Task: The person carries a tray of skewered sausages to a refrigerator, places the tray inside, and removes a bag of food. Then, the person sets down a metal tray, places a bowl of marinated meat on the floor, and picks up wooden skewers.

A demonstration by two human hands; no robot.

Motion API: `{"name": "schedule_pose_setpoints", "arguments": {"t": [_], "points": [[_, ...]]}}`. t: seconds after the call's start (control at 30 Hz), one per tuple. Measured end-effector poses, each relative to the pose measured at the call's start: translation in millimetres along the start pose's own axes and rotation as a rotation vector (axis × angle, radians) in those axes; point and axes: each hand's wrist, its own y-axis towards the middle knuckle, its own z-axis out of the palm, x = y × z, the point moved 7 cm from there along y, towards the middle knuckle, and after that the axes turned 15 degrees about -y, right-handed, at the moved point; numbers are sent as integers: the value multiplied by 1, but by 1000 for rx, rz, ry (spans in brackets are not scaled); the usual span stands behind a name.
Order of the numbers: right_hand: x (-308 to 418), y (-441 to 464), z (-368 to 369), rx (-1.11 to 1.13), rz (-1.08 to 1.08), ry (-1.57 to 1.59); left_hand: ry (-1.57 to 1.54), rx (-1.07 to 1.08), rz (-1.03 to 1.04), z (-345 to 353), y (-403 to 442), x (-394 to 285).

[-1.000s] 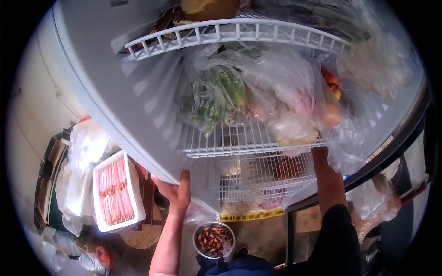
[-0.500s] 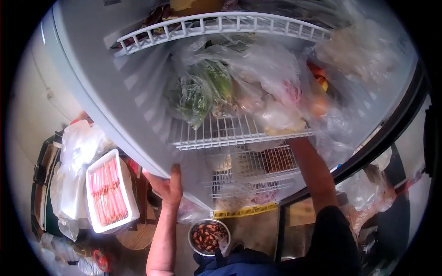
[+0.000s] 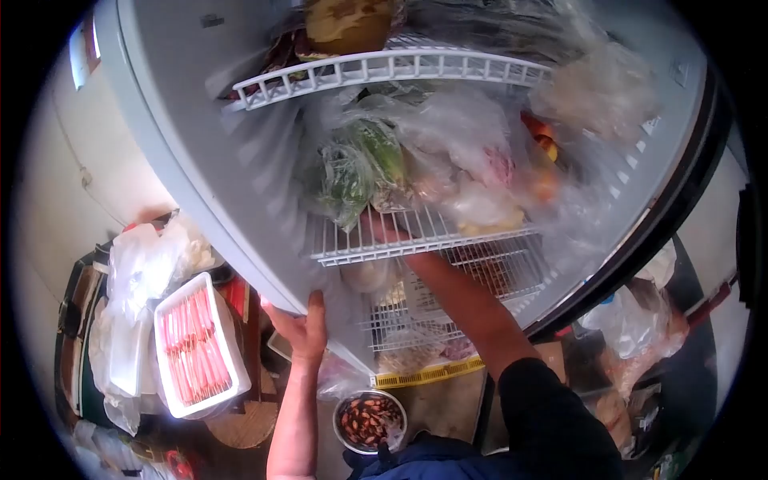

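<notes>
My left hand (image 3: 302,330) is on the front edge of the refrigerator's side wall (image 3: 232,216), thumb on the inner side and fingers around the outer side. My right hand (image 3: 386,228) reaches in beneath the middle wire shelf (image 3: 416,242) and shows through its bars. Its fingers are mostly hidden, so what they hold, if anything, cannot be made out. Just above it on that shelf lie bagged green vegetables (image 3: 352,168) and a cloudy plastic bag (image 3: 472,144). Below my right forearm, more wire shelves (image 3: 488,292) carry wrapped food.
A white tray of pink-wrapped sticks (image 3: 198,346) stands at the left beside plastic bags (image 3: 152,272). On the floor is a metal bowl (image 3: 370,422) of brown pieces in dark liquid. The upper shelf's white rail (image 3: 400,66) spans the refrigerator, and more bags (image 3: 632,328) lie at right.
My right hand has moved left under the middle shelf, from its right end to below the green vegetables. My left hand stays on the refrigerator's edge. The view has shifted slightly.
</notes>
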Motion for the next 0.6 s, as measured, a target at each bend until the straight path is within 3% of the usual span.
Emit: {"name": "schedule_pose_setpoints", "arguments": {"t": [0.17, 0.27, 0.3, 0.33, 0.4, 0.43, 0.5, 0.6], "points": [[8, -31, -11, -53, 12, 211, -12, 38, 18, -1, 1, 0], [-4, -79, -37, -328, -11, 301, 15, 40, 24, 0, 3, -4], [-10, -106, -50, -539, -43, 335, 13, 35, 17, 0, 2, -2], [-14, -126, -48, -533, -46, 330, -24, 9, 54, 0, 1, 0], [-24, -166, -26, -347, 10, 702, -20, -7, 106, 0, 5, -12], [-17, -189, -26, -324, 2, 703, 12, -1, 122, -1, 6, -16], [6, -232, -22, -68, 72, 837, -81, 30, 92, -2, 5, -6], [45, -284, 0, 87, -73, 634, 23, 134, 103, 0, 12, -22]]}}
